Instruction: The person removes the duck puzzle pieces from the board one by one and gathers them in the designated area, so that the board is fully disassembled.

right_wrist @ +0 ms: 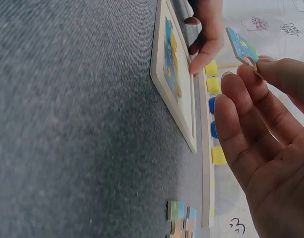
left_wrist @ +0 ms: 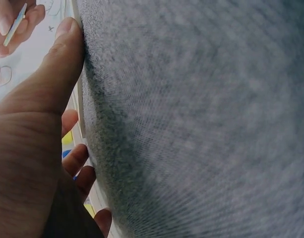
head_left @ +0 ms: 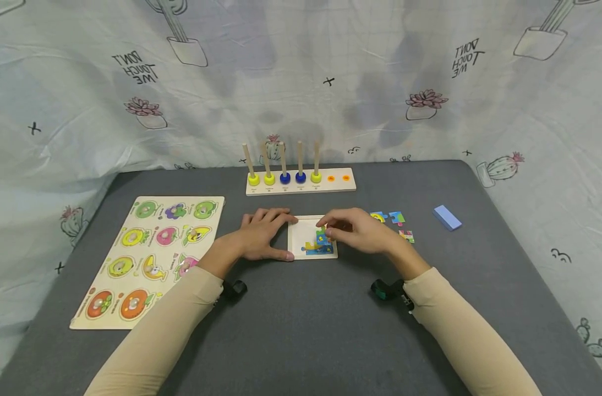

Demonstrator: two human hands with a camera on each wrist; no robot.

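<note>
A small wooden puzzle tray (head_left: 301, 229) lies on the grey table, with joined blue and yellow jigsaw pieces (head_left: 317, 249) along its near side. My left hand (head_left: 261, 235) rests at the tray's left side, fingers spread, the thumb at the near corner and the index finger at the far one. Over the tray's right side, my right hand (head_left: 361, 231) pinches a jigsaw piece (right_wrist: 242, 47) between thumb and index finger. In the right wrist view that piece is raised above the tray, its blue printed face showing; the left wrist view catches it edge-on.
Several loose jigsaw pieces (head_left: 397, 218) lie right of the tray, and a blue block (head_left: 447, 218) farther right. Behind stands a peg board (head_left: 301, 188) with upright pegs and coloured rings. A fruit puzzle board (head_left: 174, 286) lies left, partly under my left forearm.
</note>
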